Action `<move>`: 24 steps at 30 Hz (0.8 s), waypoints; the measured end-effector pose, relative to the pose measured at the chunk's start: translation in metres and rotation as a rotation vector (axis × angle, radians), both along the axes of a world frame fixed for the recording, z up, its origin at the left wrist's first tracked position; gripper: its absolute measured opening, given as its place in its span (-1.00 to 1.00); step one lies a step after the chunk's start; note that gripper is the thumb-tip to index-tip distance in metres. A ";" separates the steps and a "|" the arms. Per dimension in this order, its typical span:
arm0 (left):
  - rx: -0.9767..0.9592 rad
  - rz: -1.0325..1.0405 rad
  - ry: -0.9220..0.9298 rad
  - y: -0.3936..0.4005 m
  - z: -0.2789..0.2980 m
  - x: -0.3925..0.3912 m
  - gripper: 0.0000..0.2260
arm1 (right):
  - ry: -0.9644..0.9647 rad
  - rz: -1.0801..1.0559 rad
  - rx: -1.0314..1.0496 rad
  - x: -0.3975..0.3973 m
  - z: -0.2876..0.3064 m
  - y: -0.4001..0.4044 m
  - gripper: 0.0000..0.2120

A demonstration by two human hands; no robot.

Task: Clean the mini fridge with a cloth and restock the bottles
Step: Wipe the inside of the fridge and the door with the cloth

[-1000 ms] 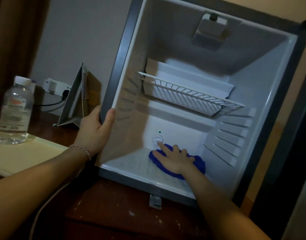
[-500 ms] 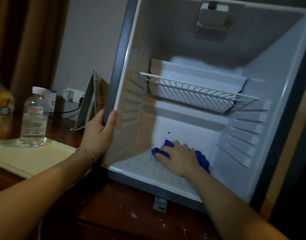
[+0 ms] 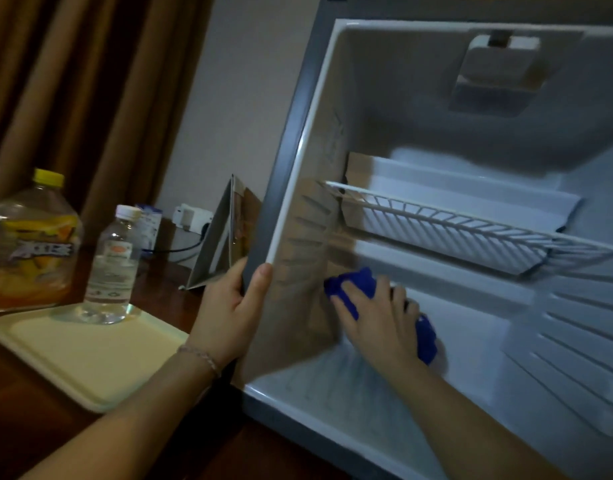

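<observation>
The blue cloth (image 3: pixel 362 285) now lies in the fridge's (image 3: pixel 471 237) lower left back corner, against the left wall; a second ago it was on the floor, in front of the dial on the back wall. The right hand (image 3: pixel 378 323) rests on it, fingers spread and bent over the bunched fabric, pressing it to the wall. The left hand (image 3: pixel 229 306) still grips the fridge's left front edge, thumb on the white rim. The wire shelf (image 3: pixel 471 230) sits above the cloth. The view has swung left: a big yellow-capped bottle (image 3: pixel 29 240) now shows beside the small water bottle (image 3: pixel 112 268), which stands on the cream tray (image 3: pixel 86 358). A folded card (image 3: pixel 222 237) leans behind the left hand.
</observation>
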State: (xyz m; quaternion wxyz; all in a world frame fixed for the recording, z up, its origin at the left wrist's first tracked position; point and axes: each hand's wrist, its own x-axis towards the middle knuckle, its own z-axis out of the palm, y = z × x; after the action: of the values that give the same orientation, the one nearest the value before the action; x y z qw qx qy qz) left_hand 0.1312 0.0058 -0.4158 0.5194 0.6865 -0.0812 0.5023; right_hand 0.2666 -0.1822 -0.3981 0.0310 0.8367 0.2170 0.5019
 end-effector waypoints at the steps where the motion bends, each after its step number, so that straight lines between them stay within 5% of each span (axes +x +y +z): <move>1: 0.009 -0.004 -0.004 -0.001 0.000 0.000 -0.87 | -0.094 0.013 0.012 0.000 0.008 0.008 -0.56; 7: 0.001 0.024 -0.057 -0.002 0.002 0.002 -0.84 | -0.291 0.009 -0.093 0.012 0.029 0.028 -0.62; 12: 0.009 0.004 -0.043 -0.001 0.001 0.003 -0.86 | -0.153 -0.091 -0.346 0.039 0.000 0.013 -0.62; 24: 0.000 0.007 -0.057 -0.002 -0.001 0.002 -0.84 | -0.007 -0.086 -0.406 0.028 -0.008 0.015 -0.69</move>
State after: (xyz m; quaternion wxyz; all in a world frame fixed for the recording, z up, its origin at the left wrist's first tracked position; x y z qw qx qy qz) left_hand 0.1335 0.0043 -0.4169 0.5152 0.6720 -0.0935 0.5237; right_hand 0.2942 -0.1672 -0.4059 0.2212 0.8200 0.2775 0.4490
